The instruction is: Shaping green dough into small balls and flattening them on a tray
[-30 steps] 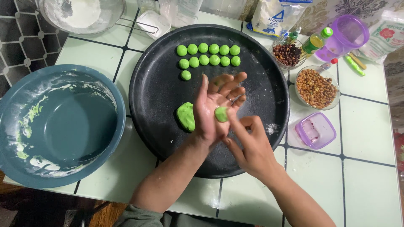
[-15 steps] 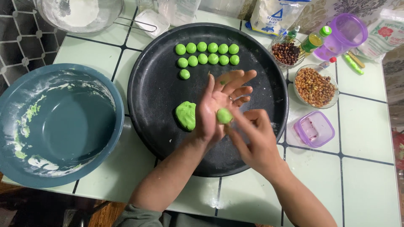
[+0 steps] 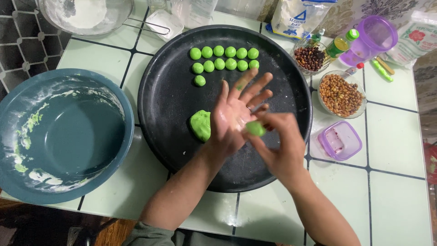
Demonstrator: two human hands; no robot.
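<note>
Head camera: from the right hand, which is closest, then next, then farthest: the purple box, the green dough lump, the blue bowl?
From the right hand:
1. Purple box, just to its right.
2. Green dough lump, left on the black tray.
3. Blue bowl, far left.

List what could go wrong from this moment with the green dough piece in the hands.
1. The small dough piece sits at the edge of the open left hand, pinched by the right hand; it might slip onto the black tray.
2. Both hands hover close above the tray, near the dough lump; a dropped piece could stick to it.
3. The rows of finished balls lie just beyond the fingertips and could get squashed.
</note>
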